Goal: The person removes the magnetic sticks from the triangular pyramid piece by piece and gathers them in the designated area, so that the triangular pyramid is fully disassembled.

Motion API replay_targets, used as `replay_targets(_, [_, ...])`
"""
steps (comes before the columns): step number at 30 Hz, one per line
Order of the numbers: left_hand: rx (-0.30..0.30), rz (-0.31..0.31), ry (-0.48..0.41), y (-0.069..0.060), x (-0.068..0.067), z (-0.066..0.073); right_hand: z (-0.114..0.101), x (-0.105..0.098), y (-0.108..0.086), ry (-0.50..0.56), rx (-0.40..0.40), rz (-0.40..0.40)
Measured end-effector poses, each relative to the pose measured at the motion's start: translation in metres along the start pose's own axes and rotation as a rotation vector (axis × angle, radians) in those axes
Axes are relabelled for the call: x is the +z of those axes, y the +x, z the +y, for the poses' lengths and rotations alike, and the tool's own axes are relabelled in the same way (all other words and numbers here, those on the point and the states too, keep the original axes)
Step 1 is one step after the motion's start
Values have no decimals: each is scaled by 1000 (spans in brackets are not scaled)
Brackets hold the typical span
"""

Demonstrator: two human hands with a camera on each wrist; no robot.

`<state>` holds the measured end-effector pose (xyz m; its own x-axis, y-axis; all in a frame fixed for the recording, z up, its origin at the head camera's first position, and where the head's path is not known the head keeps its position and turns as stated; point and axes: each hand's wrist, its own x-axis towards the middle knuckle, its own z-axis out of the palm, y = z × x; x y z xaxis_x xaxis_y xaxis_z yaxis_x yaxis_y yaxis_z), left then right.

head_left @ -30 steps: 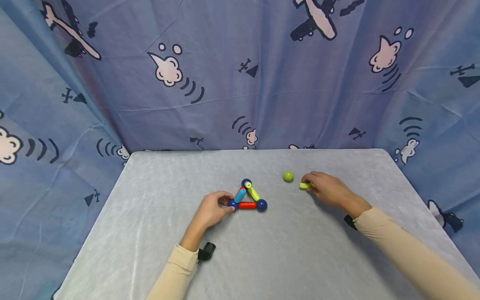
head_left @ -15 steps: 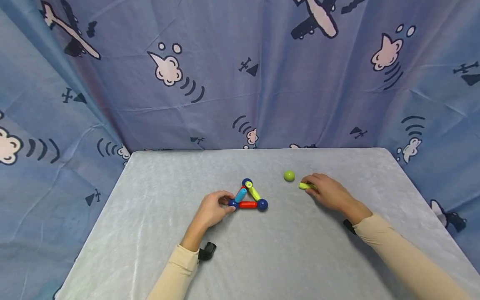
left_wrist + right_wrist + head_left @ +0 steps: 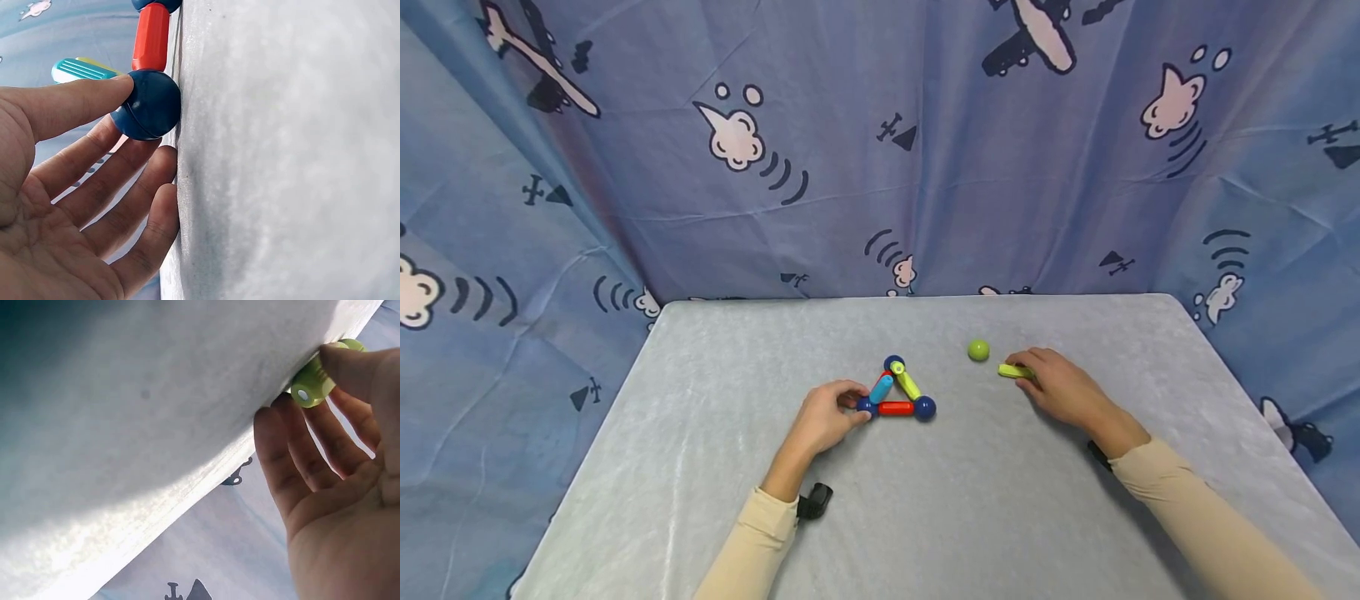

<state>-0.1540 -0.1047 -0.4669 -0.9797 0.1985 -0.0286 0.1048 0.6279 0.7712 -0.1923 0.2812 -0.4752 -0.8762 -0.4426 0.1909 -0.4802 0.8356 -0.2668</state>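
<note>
My left hand (image 3: 824, 418) pinches a dark blue ball (image 3: 153, 105) at the left corner of a flat triangle of magnetic rods and balls. A red rod (image 3: 896, 408) joins this ball to another blue ball (image 3: 925, 408) on the right. A yellow-green rod (image 3: 910, 386) runs up to the far blue ball. A light blue rod (image 3: 882, 390) tilts up from the held ball, and another yellow-green rod rises from the far ball, end towards the view. My right hand (image 3: 1064, 388) pinches a loose yellow-green magnetic rod (image 3: 312, 382) at the table surface.
A lime green ball (image 3: 978, 350) lies between the triangle and my right hand, just beyond the loose rod. All of it sits on a table with a pale grey cloth (image 3: 760, 350). Behind hangs a blue curtain (image 3: 835, 250) with printed planes.
My right hand has shifted slightly right and towards me, and a bit more of the loose rod shows. The left hand and the triangle look the same.
</note>
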Motion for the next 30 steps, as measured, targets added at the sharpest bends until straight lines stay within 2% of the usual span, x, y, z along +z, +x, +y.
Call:
replay_targets(14, [-1, 5, 10, 0, 1, 0, 0, 3, 0, 26, -23, 52])
replay_targets(30, [-5, 2, 4, 0, 1, -1, -6, 4, 3, 42, -1, 65])
